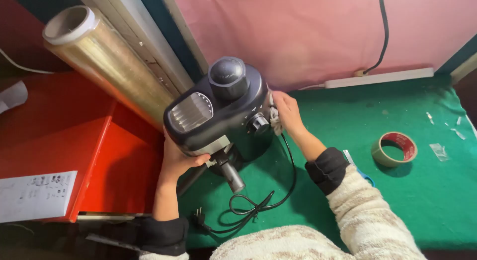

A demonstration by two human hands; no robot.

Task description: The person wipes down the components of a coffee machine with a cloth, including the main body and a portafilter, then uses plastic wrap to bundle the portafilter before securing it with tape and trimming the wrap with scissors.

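Note:
A black espresso machine [221,111] is tipped over on the green cloth [422,190], its top knob and side dial facing me. My left hand [176,160] grips its lower front edge beside the portafilter handle [232,176]. My right hand [287,112] presses a small whitish cloth [275,118] against the machine's right side, next to the dial. The machine's black cord and plug [238,210] lie coiled on the green cloth below it.
A large roll of clear film [107,59] leans at the left over a red box [74,141] bearing a white label. A roll of brown tape [395,148] lies at the right. A white power strip [380,77] runs along the pink wall. Blue-handled scissors [360,170] peek from under my right sleeve.

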